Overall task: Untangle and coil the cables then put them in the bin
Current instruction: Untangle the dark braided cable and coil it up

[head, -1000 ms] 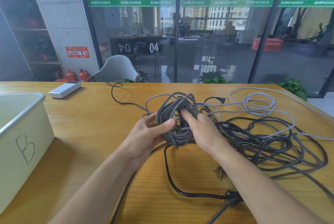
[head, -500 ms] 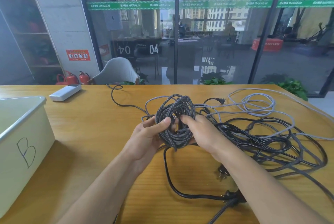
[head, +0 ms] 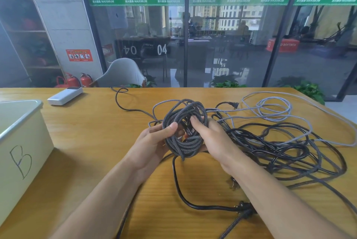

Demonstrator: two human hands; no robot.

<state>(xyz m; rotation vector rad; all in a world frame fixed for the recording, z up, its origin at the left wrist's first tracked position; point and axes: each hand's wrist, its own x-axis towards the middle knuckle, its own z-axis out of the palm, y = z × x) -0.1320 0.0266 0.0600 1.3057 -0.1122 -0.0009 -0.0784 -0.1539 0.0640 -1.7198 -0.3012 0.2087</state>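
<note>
A coil of dark grey braided cable [head: 185, 142] is held upright over the middle of the wooden table [head: 87, 132]. My left hand [head: 154, 142] grips its left side, thumb across the strands. My right hand [head: 214, 138] holds the right side, with fingers reaching into the coil's middle. To the right lies a tangle of black cables [head: 280, 148], with a light grey cable [head: 274, 109] looped behind it. A black cable with a plug [head: 241, 205] curves across the table below the coil. The cream bin marked B [head: 25, 142] stands at the left edge.
A white remote-like device [head: 64, 95] lies at the back left of the table. A thin black cable [head: 123, 101] snakes toward the far edge. A grey chair [head: 121, 72] stands behind the table, in front of a glass wall.
The coil has risen slightly and my fingers have shifted on it. My right fingers now reach deeper into its middle. The loose cables lie as before.
</note>
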